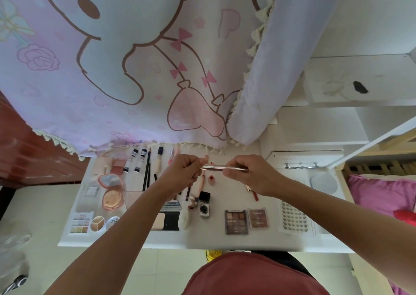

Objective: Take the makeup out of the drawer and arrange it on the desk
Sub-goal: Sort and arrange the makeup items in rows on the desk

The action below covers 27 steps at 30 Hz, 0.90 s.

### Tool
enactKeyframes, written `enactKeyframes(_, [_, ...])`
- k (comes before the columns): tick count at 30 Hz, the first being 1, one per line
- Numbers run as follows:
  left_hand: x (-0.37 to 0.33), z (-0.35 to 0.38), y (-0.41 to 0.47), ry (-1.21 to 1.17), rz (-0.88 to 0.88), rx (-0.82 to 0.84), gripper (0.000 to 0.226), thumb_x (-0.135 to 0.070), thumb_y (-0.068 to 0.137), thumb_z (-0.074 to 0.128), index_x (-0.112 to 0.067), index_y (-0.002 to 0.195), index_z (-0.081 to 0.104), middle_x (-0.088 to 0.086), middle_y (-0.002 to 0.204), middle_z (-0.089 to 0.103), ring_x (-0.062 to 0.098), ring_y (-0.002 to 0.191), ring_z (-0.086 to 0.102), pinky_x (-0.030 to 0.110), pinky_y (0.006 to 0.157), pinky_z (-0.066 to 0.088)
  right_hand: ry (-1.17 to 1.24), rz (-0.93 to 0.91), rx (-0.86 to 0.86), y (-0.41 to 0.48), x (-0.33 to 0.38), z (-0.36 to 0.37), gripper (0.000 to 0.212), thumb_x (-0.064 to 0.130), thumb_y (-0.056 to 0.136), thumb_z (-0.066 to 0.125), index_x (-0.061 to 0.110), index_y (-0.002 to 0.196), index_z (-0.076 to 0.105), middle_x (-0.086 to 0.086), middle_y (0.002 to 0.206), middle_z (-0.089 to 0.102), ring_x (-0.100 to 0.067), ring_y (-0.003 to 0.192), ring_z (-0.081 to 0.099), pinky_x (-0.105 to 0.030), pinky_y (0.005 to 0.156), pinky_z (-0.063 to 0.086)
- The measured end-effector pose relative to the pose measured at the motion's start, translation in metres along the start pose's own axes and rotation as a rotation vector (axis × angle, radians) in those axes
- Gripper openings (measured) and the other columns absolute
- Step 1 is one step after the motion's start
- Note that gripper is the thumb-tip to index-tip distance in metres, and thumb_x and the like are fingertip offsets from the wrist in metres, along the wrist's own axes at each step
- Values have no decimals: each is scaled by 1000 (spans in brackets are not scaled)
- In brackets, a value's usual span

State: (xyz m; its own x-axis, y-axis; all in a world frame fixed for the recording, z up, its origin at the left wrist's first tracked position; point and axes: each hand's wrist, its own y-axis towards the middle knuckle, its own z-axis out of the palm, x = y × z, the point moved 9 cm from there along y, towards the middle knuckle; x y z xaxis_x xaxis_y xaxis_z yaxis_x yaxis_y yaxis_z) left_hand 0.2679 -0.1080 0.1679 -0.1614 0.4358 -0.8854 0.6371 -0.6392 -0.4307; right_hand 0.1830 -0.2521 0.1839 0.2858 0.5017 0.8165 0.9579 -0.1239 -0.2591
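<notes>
Head view: the left hand (183, 171) and the right hand (247, 174) each pinch one end of a slim rose-gold metallic tube (213, 167). It is held level between their curled fingers, above the white desk (238, 195). A brown rectangular eyeshadow palette (236, 221) lies nearer the body than the right fingers.

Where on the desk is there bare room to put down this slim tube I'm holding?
Bare desk for the slim tube lies between the black pot and the red pencil, behind the brown eyeshadow palette. Left of the pot it is crowded with compacts, pencils and bottles.
</notes>
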Motion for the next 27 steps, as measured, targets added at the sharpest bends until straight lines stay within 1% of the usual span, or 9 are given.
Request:
enactKeyframes(2, [2, -5, 1, 16, -3, -13, 41, -23, 100, 50, 17, 91, 54, 1, 57, 41, 13, 49, 31, 22, 44, 28, 26, 11, 20, 1, -2, 1, 30, 41, 96, 56, 16, 89, 71, 7, 54, 42, -7, 46, 35, -26, 50, 31])
enactKeyframes(7, [3, -6, 1, 9, -10, -32, 40, -21, 100, 50, 18, 92, 54, -1, 55, 42, 12, 48, 31, 21, 44, 27, 73, 12, 0, 3, -3, 0, 5, 24, 90, 69, 24, 89, 64, 14, 60, 53, -4, 53, 43, -25, 54, 38])
enactKeyframes(10, [2, -7, 0, -1, -2, -38, 39, -19, 100, 49, 18, 93, 54, -2, 54, 41, 11, 48, 31, 19, 44, 28, 152, 32, 15, 4, -1, 1, 8, 24, 89, 70, 20, 93, 64, 15, 58, 55, -5, 52, 47, -21, 51, 40])
enactKeyframes(13, [1, -8, 0, -7, 1, -38, 39, -19, 100, 49, 19, 94, 54, 0, 56, 40, 12, 49, 31, 20, 44, 28, 174, 62, 61, 4, -1, 4, 22, 34, 96, 59, 14, 94, 69, 10, 54, 53, -8, 48, 43, -23, 49, 38])
enactKeyframes(15, [2, -8, 0, -8, -6, -41, 38, -19, 100, 49, 19, 95, 55, 0, 56, 40, 12, 49, 31, 19, 43, 28, 164, 71, 74, 3, -2, 6, 28, 32, 100, 53, 10, 92, 69, 11, 50, 49, -7, 44, 39, -23, 48, 35])
enactKeyframes(19, [4, -7, -1, -15, -16, -46, 37, -18, 100, 50, 18, 96, 56, -2, 54, 42, 11, 48, 32, 18, 43, 29, 156, 69, 33, 2, -2, 4, 6, 19, 92, 66, 15, 96, 64, 13, 60, 56, -2, 50, 49, -16, 49, 40])
enactKeyframes(22, [4, -7, -2, -22, -19, -50, 36, -18, 100, 50, 18, 98, 57, -2, 54, 43, 11, 48, 32, 18, 43, 28, 185, 80, 46, 2, 0, 6, 12, 25, 91, 68, 20, 99, 63, 12, 63, 60, -6, 53, 53, -17, 50, 42])
enactKeyframes(24, [4, -7, -2, -25, -16, -48, 37, -18, 100, 50, 18, 97, 56, -2, 54, 43, 11, 48, 32, 18, 43, 28, 199, 118, 65, 1, -1, 6, 15, 35, 95, 61, 20, 95, 65, 7, 64, 62, -7, 51, 51, -19, 50, 41])
enactKeyframes(27, [4, -8, -3, -31, -18, -53, 36, -17, 100, 49, 19, 97, 56, -3, 54, 43, 11, 48, 31, 18, 43, 27, 203, 145, 87, -1, -2, 6, 33, 35, 100, 51, 10, 89, 69, 3, 61, 60, -6, 47, 48, -21, 51, 39])
